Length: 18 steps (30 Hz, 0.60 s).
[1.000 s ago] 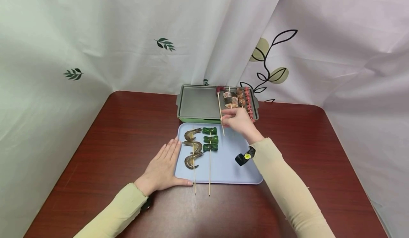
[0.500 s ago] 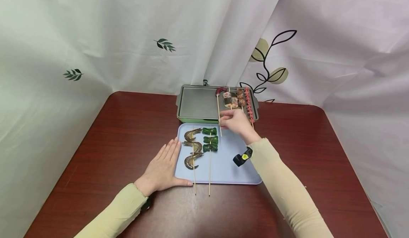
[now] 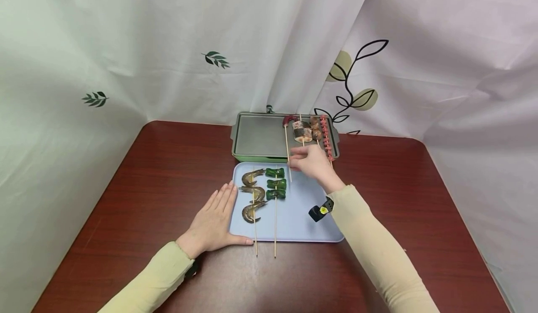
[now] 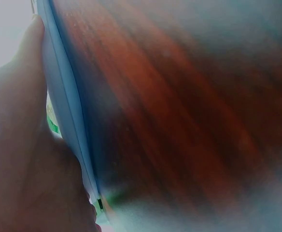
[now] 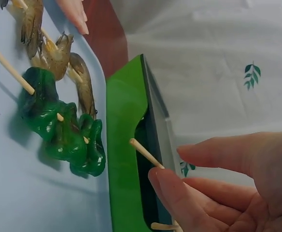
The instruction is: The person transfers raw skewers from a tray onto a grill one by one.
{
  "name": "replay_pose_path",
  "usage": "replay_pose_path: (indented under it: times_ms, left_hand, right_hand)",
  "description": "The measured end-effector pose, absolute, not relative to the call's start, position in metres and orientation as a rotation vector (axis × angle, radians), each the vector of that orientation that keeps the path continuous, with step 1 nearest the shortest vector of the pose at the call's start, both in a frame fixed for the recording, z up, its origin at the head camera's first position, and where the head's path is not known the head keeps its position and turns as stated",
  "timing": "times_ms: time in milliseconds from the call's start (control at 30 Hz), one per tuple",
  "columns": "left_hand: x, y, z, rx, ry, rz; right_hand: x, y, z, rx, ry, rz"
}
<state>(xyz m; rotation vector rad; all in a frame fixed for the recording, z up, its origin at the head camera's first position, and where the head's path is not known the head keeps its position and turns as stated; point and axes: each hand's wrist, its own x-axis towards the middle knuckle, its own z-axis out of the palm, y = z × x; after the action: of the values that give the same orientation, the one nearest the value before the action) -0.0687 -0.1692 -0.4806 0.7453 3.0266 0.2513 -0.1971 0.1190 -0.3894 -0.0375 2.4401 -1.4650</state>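
Note:
My right hand [image 3: 310, 160] is over the front edge of the grill pan, thumb and fingers at the wooden stick of a skewer [image 3: 287, 145]. A curved dark red piece tops this skewer, over the pan. In the right wrist view the thumb overlaps the stick [image 5: 145, 151], with the index finger lifted apart. My left hand [image 3: 213, 219] lies spread at the left side of the pale blue tray [image 3: 311, 231], thumb along its near edge. Inside the tray are a shrimp skewer [image 3: 254, 194] and a green pepper skewer [image 3: 276, 184], their sticks reaching past the near rim.
The grey grill pan [image 3: 258, 135] with a green base stands right behind the tray. At its right side lie a fish-chunk skewer [image 3: 302, 131], a brown ball skewer [image 3: 316, 130] and a skewer of small red pieces [image 3: 326, 138]. White curtains hang behind the dark red table [image 3: 168, 163].
The right hand has shifted slightly left with the red-topped skewer, and its red end has come down onto the pan. The index finger has lifted a little. The left hand stays put.

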Motion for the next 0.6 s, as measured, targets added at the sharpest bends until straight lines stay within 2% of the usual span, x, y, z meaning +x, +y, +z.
replay_pose_path:
  times_ms: [367, 600]
  left_hand:
    - [-0.067, -0.168, -0.472, 0.751, 3.024, 0.253]
    - [-0.069, -0.17, -0.48, 0.751, 3.028, 0.237]
  right_hand:
    - [-0.179, 0.128, -0.36, -0.161, 2.567, -1.514]
    - [-0.165, 0.134, -0.342, -0.248, 2.611, -1.578]
